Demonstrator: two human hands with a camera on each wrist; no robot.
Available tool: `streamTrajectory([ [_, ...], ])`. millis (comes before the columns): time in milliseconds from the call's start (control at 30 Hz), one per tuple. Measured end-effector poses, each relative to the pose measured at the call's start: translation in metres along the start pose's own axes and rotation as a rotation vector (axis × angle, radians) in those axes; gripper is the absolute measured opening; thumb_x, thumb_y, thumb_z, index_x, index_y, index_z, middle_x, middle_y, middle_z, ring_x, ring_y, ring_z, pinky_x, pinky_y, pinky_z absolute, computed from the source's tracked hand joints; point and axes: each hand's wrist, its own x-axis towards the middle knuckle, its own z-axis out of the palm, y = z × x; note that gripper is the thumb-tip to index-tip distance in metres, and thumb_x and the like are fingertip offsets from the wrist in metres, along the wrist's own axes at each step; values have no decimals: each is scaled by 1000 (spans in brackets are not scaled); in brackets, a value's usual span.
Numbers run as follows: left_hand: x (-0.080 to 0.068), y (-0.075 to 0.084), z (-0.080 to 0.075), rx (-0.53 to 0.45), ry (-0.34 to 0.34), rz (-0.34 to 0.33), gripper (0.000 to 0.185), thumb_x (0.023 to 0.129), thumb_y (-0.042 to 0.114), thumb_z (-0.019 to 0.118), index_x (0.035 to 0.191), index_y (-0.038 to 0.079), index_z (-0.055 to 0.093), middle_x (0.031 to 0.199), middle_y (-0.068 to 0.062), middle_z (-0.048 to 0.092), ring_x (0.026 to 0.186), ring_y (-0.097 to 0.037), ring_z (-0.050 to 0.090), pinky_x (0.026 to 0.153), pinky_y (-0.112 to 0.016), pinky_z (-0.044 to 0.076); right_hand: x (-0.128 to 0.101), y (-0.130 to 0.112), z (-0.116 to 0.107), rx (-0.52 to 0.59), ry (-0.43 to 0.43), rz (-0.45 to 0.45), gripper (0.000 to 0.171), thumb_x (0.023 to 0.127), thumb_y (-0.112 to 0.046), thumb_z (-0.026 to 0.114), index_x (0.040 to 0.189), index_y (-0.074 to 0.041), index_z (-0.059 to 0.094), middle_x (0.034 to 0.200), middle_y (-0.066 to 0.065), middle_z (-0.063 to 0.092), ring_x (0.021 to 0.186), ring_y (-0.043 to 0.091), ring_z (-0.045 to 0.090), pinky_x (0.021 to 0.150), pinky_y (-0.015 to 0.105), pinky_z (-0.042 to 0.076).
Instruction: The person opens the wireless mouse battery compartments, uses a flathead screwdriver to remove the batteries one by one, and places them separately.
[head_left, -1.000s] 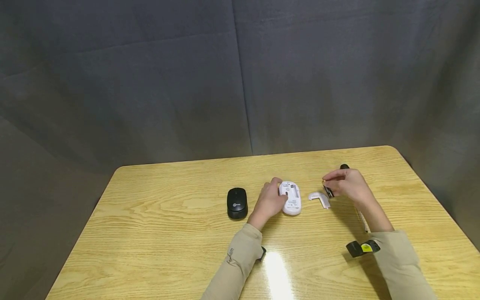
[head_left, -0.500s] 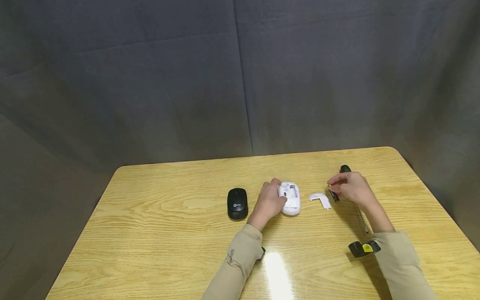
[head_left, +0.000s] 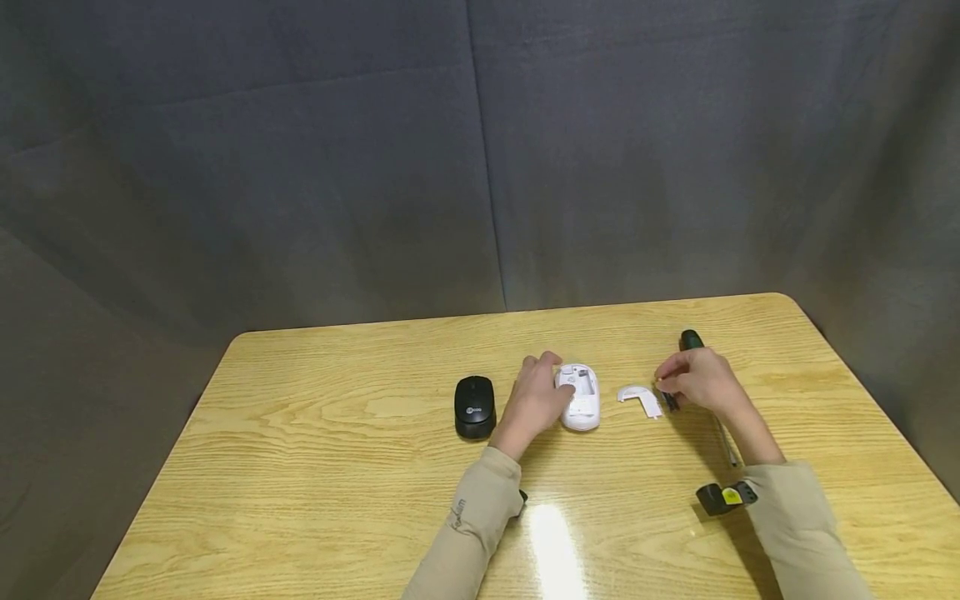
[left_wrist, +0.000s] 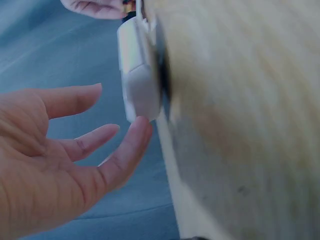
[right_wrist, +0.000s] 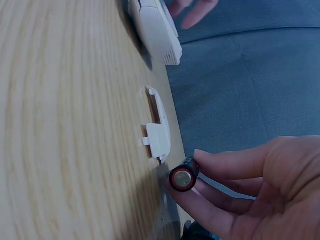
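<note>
A white mouse (head_left: 580, 398) lies belly-up on the wooden table (head_left: 337, 467), its battery bay uncovered. My left hand (head_left: 551, 379) rests beside its left edge with the fingers straight; one fingertip (left_wrist: 137, 131) touches the mouse (left_wrist: 137, 85). The loose white battery cover (head_left: 640, 398) lies just right of the mouse. My right hand (head_left: 663, 385) pinches a small dark battery (head_left: 668, 397) low over the table beside the cover. In the right wrist view the battery (right_wrist: 184, 176), red-ringed at its end, sits between thumb and fingers, close to the cover (right_wrist: 157, 132).
A black mouse (head_left: 474, 406) sits left of my left hand. A black-handled tool (head_left: 690, 338) lies behind my right hand, its thin shaft (head_left: 726, 446) running toward me. Grey cloth hangs behind the table.
My right hand has lowered the battery toward the table beside the cover. My left hand's fingers have loosened and spread beside the white mouse.
</note>
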Motion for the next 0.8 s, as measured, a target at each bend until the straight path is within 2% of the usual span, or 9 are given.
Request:
streamTrajectory([
  [167,-1,0,-15,34,61,55,39,101,19,67,138,5,62,132,-18,56,105,-30,64,89,-43,55,-1,0,2,-51,12,-15,9,90,5,73,96,11,71,85,16,69,70,18,63,58,31,55],
  [333,-2,-6,-34,33,85,90,39,102,20,66,138,6,62,135,-17,57,120,-34,60,98,-48,52,-2,-2,3,-101,34,-52,8,88,5,74,93,10,71,82,15,68,66,19,59,56,31,50],
  [500,-2,-16,-54,26,49,117,41,102,18,67,140,3,60,140,-18,54,127,-36,55,103,-50,49,-3,-2,5,-150,48,-99,7,87,4,76,88,9,72,78,11,69,64,19,58,57,33,47],
  [800,-8,-45,-83,102,-49,86,48,100,18,69,144,3,55,143,-20,48,125,-36,51,102,-54,48,-2,-2,5,-194,32,-109,6,86,3,76,85,8,72,78,10,70,63,18,60,58,33,48],
])
